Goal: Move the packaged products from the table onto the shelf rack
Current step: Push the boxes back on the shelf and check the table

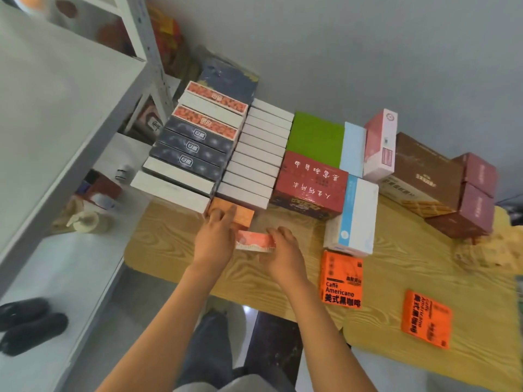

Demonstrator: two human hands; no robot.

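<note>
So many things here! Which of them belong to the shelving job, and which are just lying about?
Part of the job:
- small pink packet, held between left hand and right hand
- orange box by the left fingers
- two orange coffee packets
- stacked boxes on the table
- shelf rack

Lying about:
- tape rolls
- black shoes

I read "Caffè Americano" above 美式黑咖啡 on the near orange packet [342, 279]. The far-right orange packet [426, 318] shows similar print, turned sideways and too blurred to confirm. The red box [310, 183] carries upside-down handwritten Chinese I cannot make out.
</note>
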